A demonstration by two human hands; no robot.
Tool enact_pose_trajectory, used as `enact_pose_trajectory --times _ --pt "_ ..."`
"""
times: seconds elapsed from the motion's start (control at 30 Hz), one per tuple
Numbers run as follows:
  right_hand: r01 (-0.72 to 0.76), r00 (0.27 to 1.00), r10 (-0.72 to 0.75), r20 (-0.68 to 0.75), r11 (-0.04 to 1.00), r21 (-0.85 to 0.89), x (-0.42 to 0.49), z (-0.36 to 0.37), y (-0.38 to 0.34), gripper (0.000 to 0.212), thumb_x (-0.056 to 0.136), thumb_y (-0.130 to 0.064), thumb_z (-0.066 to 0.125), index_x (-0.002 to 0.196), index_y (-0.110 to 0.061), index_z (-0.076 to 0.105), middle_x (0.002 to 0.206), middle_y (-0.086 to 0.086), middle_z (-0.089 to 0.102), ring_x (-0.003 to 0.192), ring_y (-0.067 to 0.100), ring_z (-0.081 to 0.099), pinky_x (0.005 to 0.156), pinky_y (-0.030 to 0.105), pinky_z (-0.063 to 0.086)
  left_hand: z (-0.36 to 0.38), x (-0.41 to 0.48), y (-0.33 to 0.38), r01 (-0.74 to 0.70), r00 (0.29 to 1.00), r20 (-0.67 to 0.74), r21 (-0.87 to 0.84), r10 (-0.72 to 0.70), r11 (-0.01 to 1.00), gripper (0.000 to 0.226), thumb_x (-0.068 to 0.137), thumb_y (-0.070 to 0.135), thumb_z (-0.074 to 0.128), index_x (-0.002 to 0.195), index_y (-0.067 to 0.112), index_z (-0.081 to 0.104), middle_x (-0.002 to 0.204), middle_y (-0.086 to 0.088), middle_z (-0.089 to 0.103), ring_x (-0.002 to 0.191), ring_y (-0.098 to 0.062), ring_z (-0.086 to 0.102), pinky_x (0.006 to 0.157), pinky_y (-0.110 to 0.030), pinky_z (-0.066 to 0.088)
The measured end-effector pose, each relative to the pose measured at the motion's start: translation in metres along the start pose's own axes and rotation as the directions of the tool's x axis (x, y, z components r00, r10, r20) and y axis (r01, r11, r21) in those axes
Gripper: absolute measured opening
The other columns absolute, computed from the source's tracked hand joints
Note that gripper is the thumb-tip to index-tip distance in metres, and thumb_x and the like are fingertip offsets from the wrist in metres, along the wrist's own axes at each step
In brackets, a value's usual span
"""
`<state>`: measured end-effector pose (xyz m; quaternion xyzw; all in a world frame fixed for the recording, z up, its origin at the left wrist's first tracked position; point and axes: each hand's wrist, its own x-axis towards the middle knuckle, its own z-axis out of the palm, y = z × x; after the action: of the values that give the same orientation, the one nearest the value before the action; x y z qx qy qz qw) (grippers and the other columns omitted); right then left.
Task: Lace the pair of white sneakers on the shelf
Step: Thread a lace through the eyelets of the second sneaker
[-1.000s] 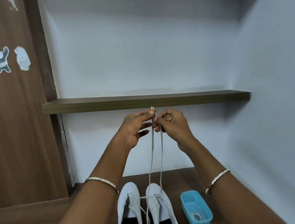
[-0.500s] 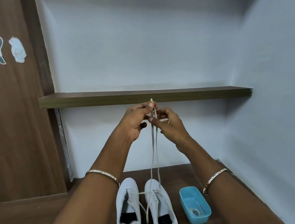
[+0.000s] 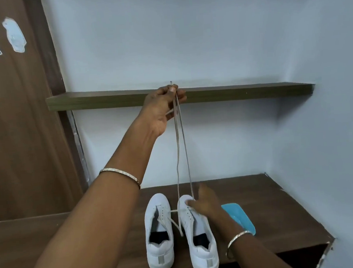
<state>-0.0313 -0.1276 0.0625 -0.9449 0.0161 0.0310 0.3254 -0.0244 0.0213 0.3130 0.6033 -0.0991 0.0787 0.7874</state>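
Observation:
Two white sneakers stand side by side on the lower wooden shelf (image 3: 272, 206), toes toward the wall: the left sneaker (image 3: 158, 236) and the right sneaker (image 3: 201, 248). A white shoelace (image 3: 179, 146) runs in two strands from the right sneaker's front eyelets straight up to my left hand (image 3: 163, 107), which pinches both ends together in front of the upper shelf. My right hand (image 3: 204, 203) rests on the right sneaker's toe and tongue, thumb on the toe cap. A loose lace end lies between the shoes.
A blue plastic tub (image 3: 239, 217) sits on the lower shelf just right of my right wrist. The upper wooden shelf (image 3: 242, 92) spans the alcove at hand height. A brown door with stickers (image 3: 12, 125) stands at the left; white walls close the back and right.
My right hand let go of the lace ends and dropped down onto the right sneaker. My left hand now holds both ends alone and has lifted them a little higher.

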Motion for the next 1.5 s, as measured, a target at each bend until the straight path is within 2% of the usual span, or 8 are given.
enact_pose_trajectory --times 0.4,0.63,0.87,0.93,1.03,1.17,1.3,1.5 --pt "0.018 0.993 0.002 0.115 0.985 -0.17 -0.019 0.085 0.052 0.061 0.104 -0.034 0.043 0.159 -0.031 0.017 0.167 -0.002 0.017 0.15 0.027 0.025 0.116 0.048 0.034 -0.002 0.012 0.015 -0.046 0.999 -0.02 -0.158 0.043 0.986 0.012 0.101 0.017 0.057 0.093 0.016 0.065 0.082 0.002 0.071 0.061 -0.008 0.06 0.061 -0.027 0.053" --pt "-0.009 0.993 0.035 0.114 0.975 -0.222 -0.023 0.093 0.05 0.058 0.106 -0.036 0.035 0.159 -0.034 0.012 0.168 -0.008 0.012 0.152 0.026 0.018 0.114 0.055 0.031 0.003 0.005 0.081 -0.245 0.966 0.016 -0.257 0.258 0.935 0.009 0.1 0.017 0.06 0.094 0.015 0.067 0.081 0.0 0.072 0.066 -0.012 0.06 0.066 -0.026 0.051" --pt "-0.028 0.989 0.06 0.132 0.974 -0.227 -0.015 0.086 0.05 0.065 0.106 -0.04 0.031 0.159 -0.037 -0.007 0.168 -0.01 0.003 0.154 0.022 0.013 0.122 0.045 0.023 0.006 0.013 0.098 -0.248 0.968 -0.026 -0.261 0.25 0.933 0.011 0.101 0.015 0.057 0.093 0.013 0.065 0.08 -0.002 0.072 0.064 -0.012 0.063 0.067 -0.027 0.055" --pt "-0.032 0.982 0.063 0.176 0.984 -0.177 -0.011 0.084 0.051 0.068 0.105 -0.039 0.036 0.161 -0.022 0.001 0.167 0.0 0.012 0.151 0.024 0.022 0.121 0.037 0.026 0.009 0.014 0.096 -0.231 0.972 -0.013 -0.257 0.236 0.938 0.009 0.101 0.015 0.058 0.096 0.012 0.065 0.082 -0.002 0.072 0.065 -0.012 0.064 0.069 -0.027 0.056" --pt "-0.099 0.986 0.097 0.136 0.995 0.007 -0.007 0.072 0.039 0.064 0.089 -0.052 0.064 0.142 -0.02 0.049 0.142 0.002 0.055 0.129 0.02 0.053 0.107 0.031 0.043 0.015 0.012 0.087 -0.184 0.982 0.002 -0.244 0.19 0.952 0.008 0.1 0.016 0.059 0.098 0.012 0.065 0.082 -0.002 0.073 0.066 -0.013 0.066 0.07 -0.028 0.058" --pt "0.105 0.965 -0.04 -0.26 0.965 0.242 0.004 0.028 -0.002 0.044 0.081 -0.051 0.075 0.115 -0.024 0.068 0.116 -0.005 0.07 0.111 0.017 0.065 0.096 0.033 0.051 0.021 0.013 0.072 -0.134 0.99 0.02 -0.23 0.142 0.964 0.008 0.1 0.016 0.059 0.096 0.012 0.066 0.081 -0.002 0.073 0.065 -0.013 0.064 0.065 -0.027 0.057" --pt "0.49 0.754 -0.126 -0.645 0.762 0.424 -0.005 -0.05 -0.079 0.028 0.087 -0.043 0.073 0.109 -0.026 0.066 0.103 -0.014 0.068 0.098 0.006 0.062 0.088 0.036 0.054 0.027 0.015 0.059 -0.098 0.993 0.048 -0.233 0.112 0.968 0.009 0.099 0.013 0.059 0.094 0.011 0.066 0.081 -0.003 0.073 0.068 -0.014 0.067 0.066 -0.027 0.058" --pt "0.569 0.821 -0.435 -0.37 0.566 0.596 -0.023 -0.121 -0.14 0.046 0.093 -0.05 0.063 0.129 -0.023 0.063 0.109 -0.011 0.073 0.106 0.003 0.068 0.101 0.029 0.05 0.034 0.016 0.043 -0.055 0.996 0.048 -0.238 0.068 0.97 0.009 0.1 0.013 0.059 0.093 0.012 0.066 0.081 -0.003 0.07 0.058 -0.012 0.057 0.055 -0.024 0.05"
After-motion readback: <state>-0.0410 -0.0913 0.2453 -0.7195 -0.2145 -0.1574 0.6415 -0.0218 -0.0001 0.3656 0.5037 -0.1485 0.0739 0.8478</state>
